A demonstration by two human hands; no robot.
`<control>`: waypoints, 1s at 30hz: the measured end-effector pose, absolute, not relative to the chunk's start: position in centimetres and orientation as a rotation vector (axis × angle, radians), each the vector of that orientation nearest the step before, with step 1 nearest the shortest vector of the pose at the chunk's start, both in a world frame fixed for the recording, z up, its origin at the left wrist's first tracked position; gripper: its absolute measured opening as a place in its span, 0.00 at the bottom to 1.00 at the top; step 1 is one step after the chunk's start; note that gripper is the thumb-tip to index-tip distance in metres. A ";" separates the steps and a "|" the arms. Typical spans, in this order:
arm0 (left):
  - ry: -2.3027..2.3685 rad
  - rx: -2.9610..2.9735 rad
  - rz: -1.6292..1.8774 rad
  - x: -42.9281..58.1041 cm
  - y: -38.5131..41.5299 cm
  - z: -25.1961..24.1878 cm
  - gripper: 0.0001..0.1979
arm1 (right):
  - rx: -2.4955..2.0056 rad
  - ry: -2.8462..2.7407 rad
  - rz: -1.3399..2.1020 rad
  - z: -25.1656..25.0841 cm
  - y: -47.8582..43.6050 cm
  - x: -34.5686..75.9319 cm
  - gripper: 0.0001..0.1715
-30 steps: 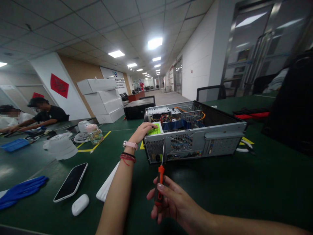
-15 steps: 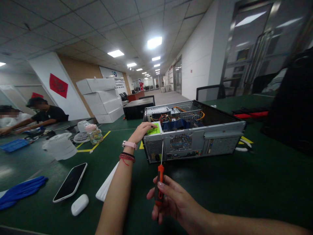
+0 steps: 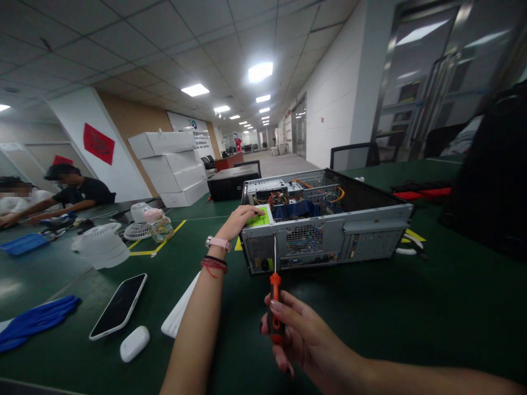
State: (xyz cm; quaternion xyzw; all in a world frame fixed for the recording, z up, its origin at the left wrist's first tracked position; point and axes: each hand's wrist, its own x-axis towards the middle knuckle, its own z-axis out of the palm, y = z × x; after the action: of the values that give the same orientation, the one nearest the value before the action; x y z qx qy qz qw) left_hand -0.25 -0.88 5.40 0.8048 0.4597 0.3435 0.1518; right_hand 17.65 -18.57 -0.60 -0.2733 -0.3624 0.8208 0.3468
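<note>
An uncovered computer case (image 3: pixel 362 236) lies on its side on the green table, with wires and boards showing inside. My left hand (image 3: pixel 242 216) lies flat, fingers stretched out, on the green-labelled power supply (image 3: pixel 263 218) at the case's near left corner. Between the thumb and fingers of my right hand (image 3: pixel 298 329) is an orange and black screwdriver (image 3: pixel 275 307). Its shaft points up and away, and its tip meets the back panel beside the power supply's grille (image 3: pixel 259 247). The screw under the tip is too small to make out.
Left of my forearm lie a phone (image 3: pixel 119 307), a white earbud case (image 3: pixel 135 344), a white slab (image 3: pixel 181 310) and blue gloves (image 3: pixel 37 321). Beyond stand a white fan part (image 3: pixel 101 247) and white boxes (image 3: pixel 173 170). Across the table sits a person (image 3: pixel 80 189).
The screwdriver's handle has shifted slightly right and stands more upright, with my right hand moving along and its fingers rearranged on the handle. My left hand and the case stay put.
</note>
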 end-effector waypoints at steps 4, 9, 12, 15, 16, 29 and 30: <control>1.314 2.318 0.976 -0.3 -0.8 5.4 0.20 | -0.760 -0.925 2.125 0.2 -19.0 18.4 0.20; 1.313 2.318 0.965 -0.5 -0.4 5.2 0.20 | -0.873 -0.918 2.113 0.9 -18.9 19.7 0.19; 1.302 2.313 0.976 -0.5 -0.4 5.2 0.20 | -0.902 -0.925 2.111 0.9 -18.6 20.1 0.19; 1.299 2.314 0.982 -0.4 -0.5 5.2 0.20 | -0.904 -0.947 2.132 1.0 -18.2 20.3 0.19; 1.302 2.313 0.980 -0.4 -0.6 5.2 0.20 | -0.901 -0.951 2.140 1.1 -18.1 20.4 0.19; 1.312 2.314 0.982 -0.4 -0.7 5.3 0.20 | -0.691 -0.855 2.278 1.1 -18.1 21.1 0.21; 1.314 2.317 0.982 -0.4 -0.8 5.3 0.20 | -0.702 -0.870 2.260 1.2 -18.1 21.0 0.20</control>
State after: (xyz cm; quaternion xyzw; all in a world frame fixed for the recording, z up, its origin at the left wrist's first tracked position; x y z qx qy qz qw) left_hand -0.36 -0.77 5.34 0.8068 0.4575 0.3420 0.1509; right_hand 21.03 -18.11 1.16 -0.2652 -0.3287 0.8536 0.3050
